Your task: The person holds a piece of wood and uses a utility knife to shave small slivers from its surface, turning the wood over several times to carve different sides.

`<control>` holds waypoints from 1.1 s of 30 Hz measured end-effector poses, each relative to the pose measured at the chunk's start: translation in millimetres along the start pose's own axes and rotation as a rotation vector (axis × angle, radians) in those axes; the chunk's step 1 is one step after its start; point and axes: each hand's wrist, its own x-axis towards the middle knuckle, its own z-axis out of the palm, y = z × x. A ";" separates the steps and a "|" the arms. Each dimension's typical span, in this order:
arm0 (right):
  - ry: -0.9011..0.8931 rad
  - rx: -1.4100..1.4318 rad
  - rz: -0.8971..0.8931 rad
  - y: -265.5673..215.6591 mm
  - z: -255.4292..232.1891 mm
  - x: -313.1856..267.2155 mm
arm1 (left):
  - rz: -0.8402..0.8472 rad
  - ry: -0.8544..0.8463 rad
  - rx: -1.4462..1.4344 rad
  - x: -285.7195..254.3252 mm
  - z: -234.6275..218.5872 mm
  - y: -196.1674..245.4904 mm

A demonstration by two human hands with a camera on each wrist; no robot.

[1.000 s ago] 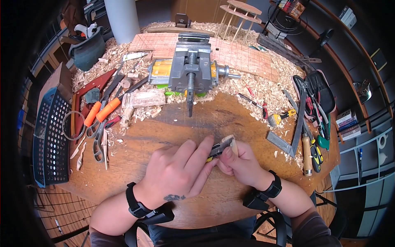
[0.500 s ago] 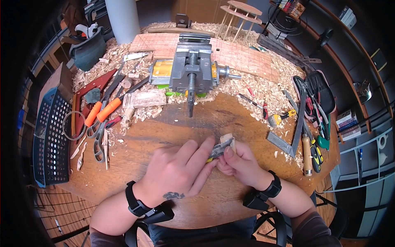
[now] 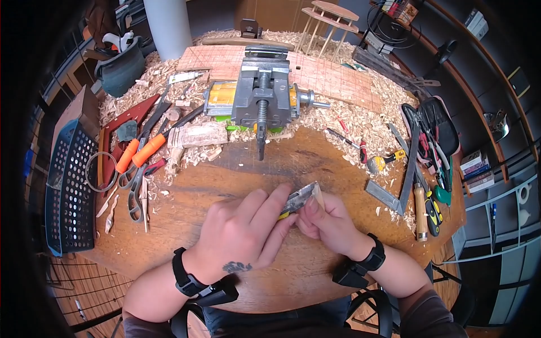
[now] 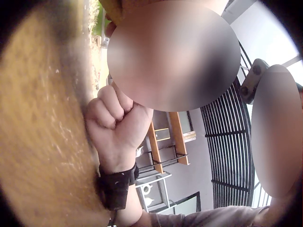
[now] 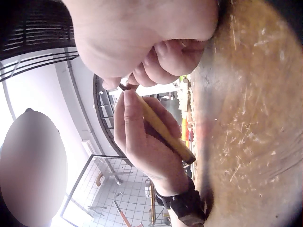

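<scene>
My left hand [image 3: 236, 230] grips a utility knife [image 3: 297, 200] with a yellow handle and a grey metal front, seen in the head view at the table's middle. In the right wrist view its yellow handle [image 5: 160, 125] runs across the left palm, with the thumb along it. My right hand [image 3: 333, 223] holds a small pale piece of wood [image 3: 319, 198] between curled fingers and thumb. The blade lies against the wood's far end. Fingers of both hands meet close together, hiding the wood's lower part. The left wrist view shows the right hand [image 4: 116, 118] curled low over the tabletop.
A metal vise [image 3: 262, 90] stands behind the hands among wood shavings [image 3: 332, 121]. Orange-handled tools [image 3: 147, 149], scissors [image 3: 134, 203] and a perforated basket [image 3: 70, 191] lie left. A metal square [image 3: 389, 197], a chisel [image 3: 420, 214] and a tool case [image 3: 439, 124] lie right.
The knife has moved forward and to the right along the wood, toward its far end. The wood has tilted slightly in the right hand. Both wrists have stayed nearly in place.
</scene>
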 end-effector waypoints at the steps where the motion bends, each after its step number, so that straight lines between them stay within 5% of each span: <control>1: 0.000 0.000 0.000 -1.3 0.4 0.0 | -0.011 -0.002 -0.016 -0.4 0.6 -0.6; 7: -0.005 0.121 0.042 -11.0 0.5 0.3 | -0.222 0.081 -0.214 -0.4 1.8 4.8; 13: 0.175 -0.065 -0.075 -14.2 0.4 4.9 | -0.288 -0.090 0.007 0.8 3.0 -3.1; 16: 0.357 -0.398 -0.240 -10.0 3.0 10.0 | -0.338 -0.150 0.131 -1.3 5.1 -9.0; 18: 0.313 -0.694 -0.320 -10.1 -5.7 10.2 | -0.279 -0.170 0.189 -1.0 3.8 -13.0; 26: 0.335 -0.827 -0.447 -22.8 -8.1 10.2 | -0.072 -0.121 0.295 0.6 0.5 -21.6; 28: 0.412 -0.804 -0.466 -27.0 -8.4 8.4 | -0.251 -0.187 0.267 1.9 1.5 -21.7; 33: 0.449 -0.647 -0.395 -19.0 -15.0 12.3 | -0.396 -0.277 -0.014 7.6 -8.2 -30.8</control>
